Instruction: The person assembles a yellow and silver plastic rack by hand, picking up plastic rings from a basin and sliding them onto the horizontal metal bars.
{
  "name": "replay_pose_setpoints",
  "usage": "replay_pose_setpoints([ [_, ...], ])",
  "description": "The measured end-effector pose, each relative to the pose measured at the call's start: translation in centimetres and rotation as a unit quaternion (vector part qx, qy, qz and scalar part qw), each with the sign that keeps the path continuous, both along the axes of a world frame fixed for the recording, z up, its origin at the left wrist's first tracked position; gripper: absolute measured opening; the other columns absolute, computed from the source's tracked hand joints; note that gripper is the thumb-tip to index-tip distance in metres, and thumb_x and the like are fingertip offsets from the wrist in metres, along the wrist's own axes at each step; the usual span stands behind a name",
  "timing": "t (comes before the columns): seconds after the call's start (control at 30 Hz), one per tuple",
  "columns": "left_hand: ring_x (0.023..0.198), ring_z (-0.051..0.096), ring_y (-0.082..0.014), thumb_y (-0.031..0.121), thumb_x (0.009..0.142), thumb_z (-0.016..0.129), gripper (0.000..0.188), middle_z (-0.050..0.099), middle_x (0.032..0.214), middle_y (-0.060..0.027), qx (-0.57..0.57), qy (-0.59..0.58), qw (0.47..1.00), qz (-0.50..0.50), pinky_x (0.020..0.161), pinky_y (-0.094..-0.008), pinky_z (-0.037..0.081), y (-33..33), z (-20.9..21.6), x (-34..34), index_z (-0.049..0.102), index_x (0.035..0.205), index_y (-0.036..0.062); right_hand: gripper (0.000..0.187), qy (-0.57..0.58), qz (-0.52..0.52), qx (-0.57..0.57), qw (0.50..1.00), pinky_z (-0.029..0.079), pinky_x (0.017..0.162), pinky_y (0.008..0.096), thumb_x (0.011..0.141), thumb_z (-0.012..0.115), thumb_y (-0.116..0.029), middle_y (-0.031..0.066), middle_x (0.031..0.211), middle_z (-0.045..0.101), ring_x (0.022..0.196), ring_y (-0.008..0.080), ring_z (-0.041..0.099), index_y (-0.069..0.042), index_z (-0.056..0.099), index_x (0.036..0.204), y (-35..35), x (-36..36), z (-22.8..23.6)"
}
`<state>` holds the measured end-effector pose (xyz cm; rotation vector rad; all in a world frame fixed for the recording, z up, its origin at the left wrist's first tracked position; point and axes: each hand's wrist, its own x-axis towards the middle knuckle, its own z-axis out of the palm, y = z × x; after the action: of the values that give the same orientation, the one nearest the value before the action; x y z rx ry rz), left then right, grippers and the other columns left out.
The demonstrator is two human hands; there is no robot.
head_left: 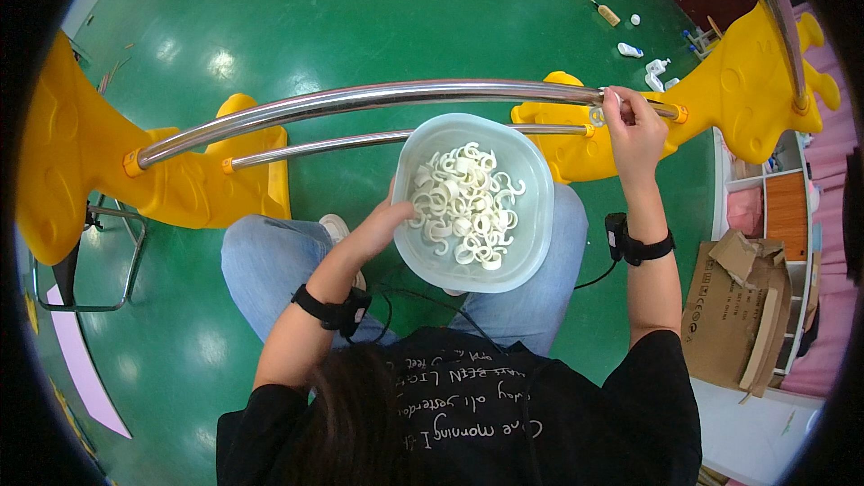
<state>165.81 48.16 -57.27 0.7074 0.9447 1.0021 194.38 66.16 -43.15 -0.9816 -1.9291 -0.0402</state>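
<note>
My left hand [389,221] grips the left rim of a pale blue plastic bowl [536,216], its thumb over the edge. Inside lies a heap of white plastic curtain rings [463,202], each with an open, hook-like curl. The bowl is held above my knees, just on my side of the metal rails. My right hand [637,130] is closed at the right end of the upper shiny metal rail [360,99]. Its fingers pinch a small white curtain ring [598,115] against the rail, partly hidden by the fingertips.
Yellow animal-shaped plastic stands [162,184] carry the rails at both ends. Several bottles [607,14] lie on the green floor [378,9] at the far right. An open cardboard box [733,315] and a shelf [783,216] are at the right; a metal-framed chair [126,279] is at the left.
</note>
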Motion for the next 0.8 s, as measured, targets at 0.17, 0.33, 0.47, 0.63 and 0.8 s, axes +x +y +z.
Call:
replay_pose_setpoints([
  [0.17,0.124,0.034,-0.0233,0.012,0.076,0.047,0.076,0.034,0.136,-0.0150,-0.010,-0.003,1.000,-0.002,0.104,-0.0315,0.027,0.0,0.3,0.1,0.012,0.143,0.0025,0.013,-0.153,-0.022,0.119,0.981,0.040,0.053,0.0322,0.081,0.060,-0.014,0.0074,0.064,0.055,0.056,0.0212,0.053,-0.002,0.059,0.076,0.9,-0.9,2.2],
  [0.33,0.124,0.034,-0.0231,0.011,0.076,0.046,0.075,0.034,0.136,-0.0149,-0.004,-0.007,1.000,0.010,0.103,-0.0313,0.028,-0.1,0.5,0.2,0.012,0.143,0.0021,0.010,-0.205,0.112,0.156,0.960,0.041,0.064,0.0379,0.083,0.050,-0.009,0.0097,0.074,0.057,0.069,0.0291,0.054,-0.004,0.055,0.076,2.7,-1.2,1.9],
  [0.47,0.123,0.035,-0.0228,0.010,0.076,0.046,0.075,0.035,0.135,-0.0147,0.007,-0.004,1.000,0.005,0.103,-0.0309,0.028,-0.1,0.1,0.0,0.012,0.143,0.0024,0.014,-0.201,0.126,0.053,0.970,0.042,0.060,0.0380,0.086,0.047,-0.009,0.0117,0.071,0.056,0.065,0.0300,0.055,-0.003,0.054,0.075,3.2,-0.2,1.4],
  [0.63,0.123,0.036,-0.0222,0.010,0.077,0.045,0.074,0.036,0.135,-0.0142,-0.002,-0.003,1.000,0.005,0.103,-0.0307,0.029,-0.2,0.6,-0.2,0.012,0.143,0.0031,0.018,-0.193,0.151,0.039,0.969,0.044,0.057,0.0381,0.089,0.045,-0.010,0.0124,0.069,0.056,0.062,0.0310,0.056,-0.002,0.054,0.075,3.3,-0.3,1.5],
  [0.8,0.123,0.036,-0.0219,0.010,0.078,0.045,0.074,0.036,0.136,-0.0139,-0.012,0.010,1.000,0.009,0.102,-0.0305,0.029,-0.5,0.6,-0.2,0.012,0.144,0.0034,0.019,-0.208,0.166,0.020,0.964,0.045,0.058,0.0381,0.090,0.044,-0.011,0.0121,0.069,0.055,0.062,0.0311,0.056,-0.002,0.053,0.077,3.0,-0.3,1.4],
])
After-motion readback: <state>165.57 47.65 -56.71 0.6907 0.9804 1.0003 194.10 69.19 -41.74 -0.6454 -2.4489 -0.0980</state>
